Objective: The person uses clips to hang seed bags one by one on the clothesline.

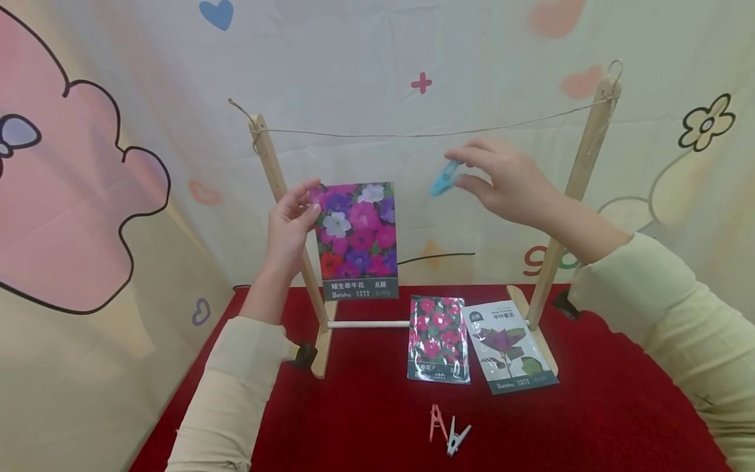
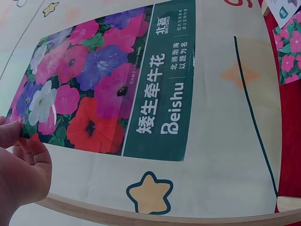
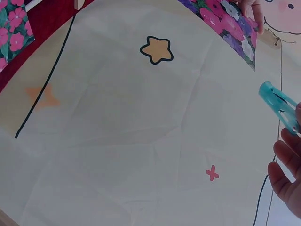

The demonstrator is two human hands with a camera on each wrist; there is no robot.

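A flower seed packet (image 1: 356, 239) with pink, purple and white blooms hangs upright from my left hand (image 1: 290, 219), which pinches its upper left edge. The packet's top lies below the string (image 1: 407, 135) in the head view. In the left wrist view the packet (image 2: 94, 84) shows its dark green label band. Between thumb and fingers my right hand (image 1: 510, 177) pinches a light blue clothespin (image 1: 445, 178), just under the string and to the right of the packet. The right wrist view shows the clothespin (image 3: 278, 104) pointing away from the fingertips.
The string runs between two wooden posts (image 1: 590, 144) joined low by a white rod (image 1: 368, 324). On the red cloth (image 1: 366, 413) lie a pink-flower packet (image 1: 438, 337) and a white packet (image 1: 510, 347). Nearer are a pink clothespin (image 1: 436, 421) and a pale one (image 1: 456, 438).
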